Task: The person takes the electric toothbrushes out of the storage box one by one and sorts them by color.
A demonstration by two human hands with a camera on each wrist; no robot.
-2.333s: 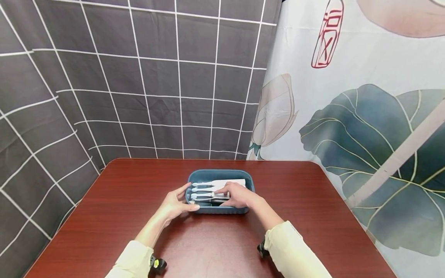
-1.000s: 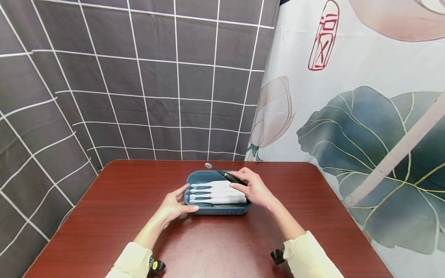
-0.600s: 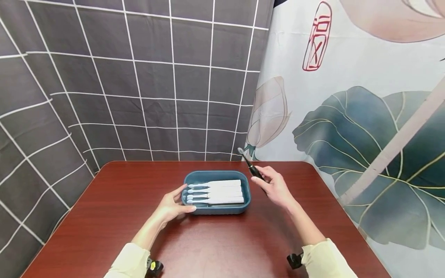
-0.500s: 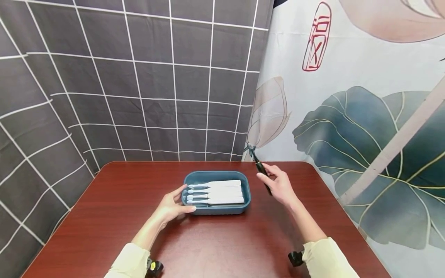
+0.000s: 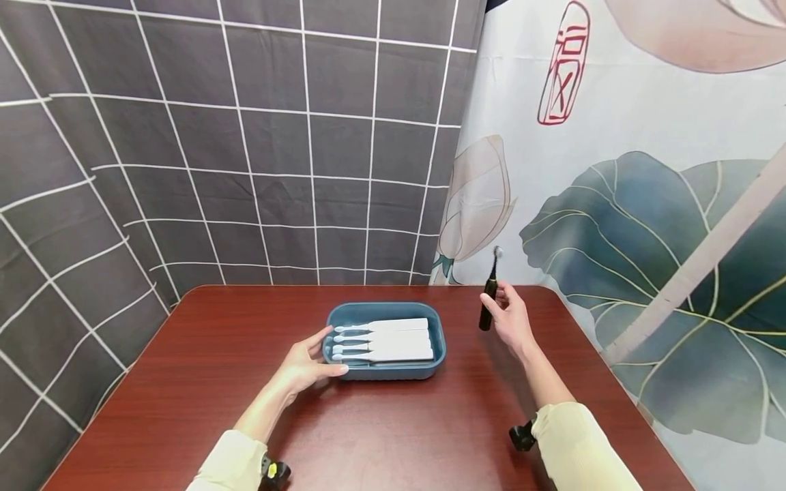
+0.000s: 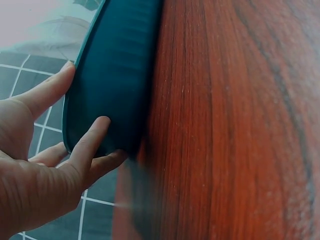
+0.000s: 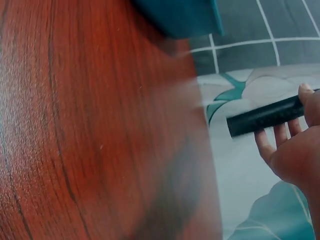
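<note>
A blue rectangular bin [image 5: 383, 372] stands on the table, holding several white electric toothbrushes [image 5: 399, 354] side by side, heads to the left. My left hand [image 5: 305, 363] grips the bin's left end; the left wrist view shows the thumb at the rim and fingertips against the blue wall [image 6: 117, 65]. Off to the bin's right, my right hand [image 5: 512, 319] holds a black electric toothbrush [image 5: 488, 303] above the table, nearly upright with its brush head at the top. In the right wrist view, thumb and fingers pinch the black handle [image 7: 265, 116].
The reddish-brown wooden table [image 5: 393, 423] extends around the bin. A dark grid-patterned curtain [image 5: 276, 170] hangs behind and left of it. On the right hangs a white curtain [image 5: 522, 88] printed with lotus leaves.
The right hand has lifted the black toothbrush out of the bin and carried it right, turning it from slanted to nearly upright. The left hand stays at the bin's left end.
</note>
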